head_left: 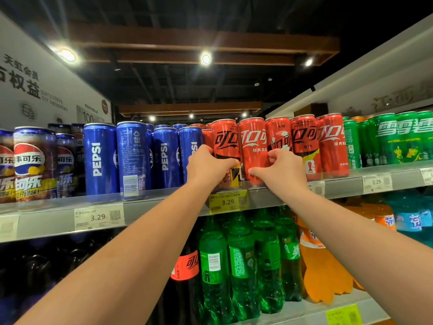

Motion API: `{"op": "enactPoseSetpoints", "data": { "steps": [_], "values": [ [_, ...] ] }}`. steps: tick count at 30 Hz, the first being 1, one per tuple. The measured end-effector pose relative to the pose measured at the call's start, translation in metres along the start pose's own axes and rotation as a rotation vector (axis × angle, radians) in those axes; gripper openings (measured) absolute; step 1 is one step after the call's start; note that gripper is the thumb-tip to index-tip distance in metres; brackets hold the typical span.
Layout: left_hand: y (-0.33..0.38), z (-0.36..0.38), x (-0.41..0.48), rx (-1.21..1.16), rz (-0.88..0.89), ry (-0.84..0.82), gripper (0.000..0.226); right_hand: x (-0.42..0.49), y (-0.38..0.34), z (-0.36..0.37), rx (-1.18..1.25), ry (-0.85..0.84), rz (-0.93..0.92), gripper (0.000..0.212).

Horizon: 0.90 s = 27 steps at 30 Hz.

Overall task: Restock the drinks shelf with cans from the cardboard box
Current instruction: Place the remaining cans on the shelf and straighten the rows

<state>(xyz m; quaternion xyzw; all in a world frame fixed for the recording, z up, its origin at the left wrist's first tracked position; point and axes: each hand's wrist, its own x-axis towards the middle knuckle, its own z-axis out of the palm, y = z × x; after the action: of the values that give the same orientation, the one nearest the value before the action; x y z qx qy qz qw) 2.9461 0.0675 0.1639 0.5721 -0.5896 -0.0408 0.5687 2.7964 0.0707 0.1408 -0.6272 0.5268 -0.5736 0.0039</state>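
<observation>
Left hand grips one slim glossy red can, right hand the neighbouring can.

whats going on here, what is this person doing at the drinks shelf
A person reaches up to the top shelf with both arms. The left hand grips the leftmost front red cola can. The right hand grips the neighbouring red can. Both cans stand upright at the shelf's front edge, between blue Pepsi cans and green cans. The cardboard box is not in view.
</observation>
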Motion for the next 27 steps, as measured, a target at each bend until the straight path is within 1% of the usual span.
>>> {"op": "enactPoseSetpoints", "data": {
  "steps": [3, 5, 7, 9, 12, 17, 22, 27],
  "values": [
    [0.002, -0.001, -0.003, 0.001, -0.013, -0.022, 0.044, -0.001, 0.002, -0.007, -0.043, -0.051, -0.036, 0.036],
    [0.004, -0.004, -0.008, 0.038, -0.018, -0.024, 0.037, -0.002, 0.005, -0.012, -0.077, -0.069, -0.056, 0.03],
    [0.006, -0.007, -0.017, 0.137, -0.002, -0.027, 0.032, -0.004, 0.007, -0.019, -0.132, -0.106, -0.086, 0.025],
    [0.011, -0.01, -0.032, 0.253, 0.013, -0.042, 0.03, -0.009, 0.009, -0.028, -0.208, -0.158, -0.139, 0.024],
    [0.019, -0.011, -0.056, 0.434, 0.025, -0.033, 0.035, -0.015, 0.013, -0.043, -0.339, -0.248, -0.231, 0.025],
    [0.032, -0.008, -0.106, 0.644, 0.049, 0.0, 0.038, -0.033, 0.023, -0.068, -0.426, -0.365, -0.336, 0.025],
    [0.035, -0.011, -0.163, 0.793, -0.037, -0.053, 0.038, -0.063, 0.031, -0.08, -0.499, -0.477, -0.454, 0.023],
    [0.032, -0.023, -0.208, 0.91, -0.103, -0.108, 0.038, -0.098, 0.03, -0.08, -0.475, -0.591, -0.523, 0.02]
  ]
}}
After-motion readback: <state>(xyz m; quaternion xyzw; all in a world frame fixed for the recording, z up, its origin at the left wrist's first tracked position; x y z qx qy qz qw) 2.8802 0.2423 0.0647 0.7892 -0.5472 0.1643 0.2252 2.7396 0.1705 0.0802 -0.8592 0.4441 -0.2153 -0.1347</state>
